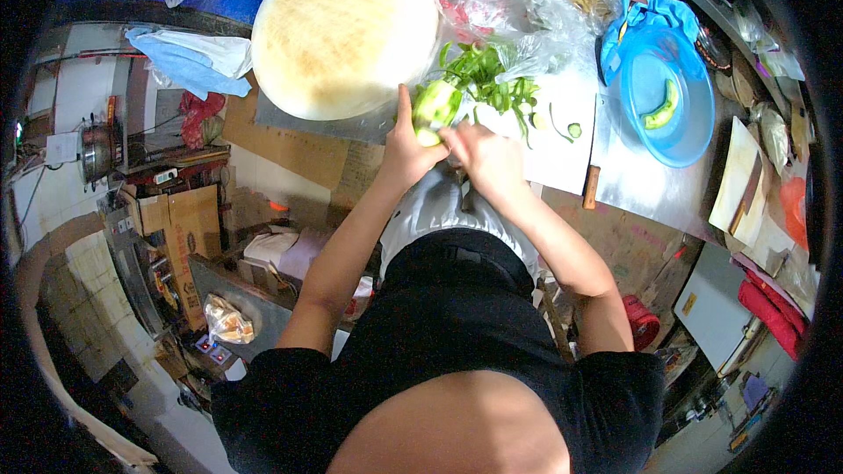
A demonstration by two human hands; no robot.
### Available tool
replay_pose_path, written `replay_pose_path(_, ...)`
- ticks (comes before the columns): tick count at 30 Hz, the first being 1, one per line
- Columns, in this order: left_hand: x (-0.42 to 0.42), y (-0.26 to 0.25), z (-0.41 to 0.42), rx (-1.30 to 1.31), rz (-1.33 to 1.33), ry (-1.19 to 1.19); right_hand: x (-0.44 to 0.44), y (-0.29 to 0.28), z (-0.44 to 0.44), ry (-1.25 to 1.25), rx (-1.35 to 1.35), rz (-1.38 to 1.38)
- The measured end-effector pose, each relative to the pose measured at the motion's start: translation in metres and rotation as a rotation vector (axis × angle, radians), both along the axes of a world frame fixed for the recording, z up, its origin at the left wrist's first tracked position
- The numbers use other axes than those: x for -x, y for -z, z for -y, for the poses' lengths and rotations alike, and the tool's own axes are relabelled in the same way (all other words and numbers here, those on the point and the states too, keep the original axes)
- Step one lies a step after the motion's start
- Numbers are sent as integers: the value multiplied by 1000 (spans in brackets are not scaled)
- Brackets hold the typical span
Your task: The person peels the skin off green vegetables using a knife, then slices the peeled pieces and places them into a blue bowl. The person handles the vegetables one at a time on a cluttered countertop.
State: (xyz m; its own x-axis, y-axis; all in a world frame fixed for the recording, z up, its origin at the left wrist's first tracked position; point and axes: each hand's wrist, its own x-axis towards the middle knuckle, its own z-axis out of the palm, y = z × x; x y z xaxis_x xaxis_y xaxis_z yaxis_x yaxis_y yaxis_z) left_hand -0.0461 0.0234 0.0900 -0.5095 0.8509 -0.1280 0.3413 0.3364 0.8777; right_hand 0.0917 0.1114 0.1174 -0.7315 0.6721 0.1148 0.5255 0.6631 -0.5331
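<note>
My left hand (409, 148) holds a pale green, partly peeled vegetable (436, 104), its thumb side near the lower end and one finger extended along it. At that lower end is my right hand (484, 155), fingers bent together; what lies between them is too blurred to tell. Green peelings (504, 89) lie in a loose heap on the white board (560, 161), just beyond both hands. A curved pale green piece (662, 105) lies in the blue plastic basin (705, 125) to the right.
A large round chopping board (346, 33) lies at the upper left. Clear plastic bags (507, 0) are behind the peelings. A wooden-handled knife (591, 187) lies at the white board's right edge. At the far right, another knife (747, 194) rests on a cutting board (737, 171).
</note>
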Motion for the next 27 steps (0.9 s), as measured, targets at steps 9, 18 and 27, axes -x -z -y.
replay_pose_path(9, 2, 3, 10, 156, 719, -184, -10, 22, -6, 95, 121, -159)
replay_pose_path(18, 9, -10, 15, 190, 1065, -155, -12, 42, 1, 81, 244, -88)
replay_pose_path(27, 4, 8, 12, 35, 1603, -122, -39, 103, -43, 331, 312, 149)
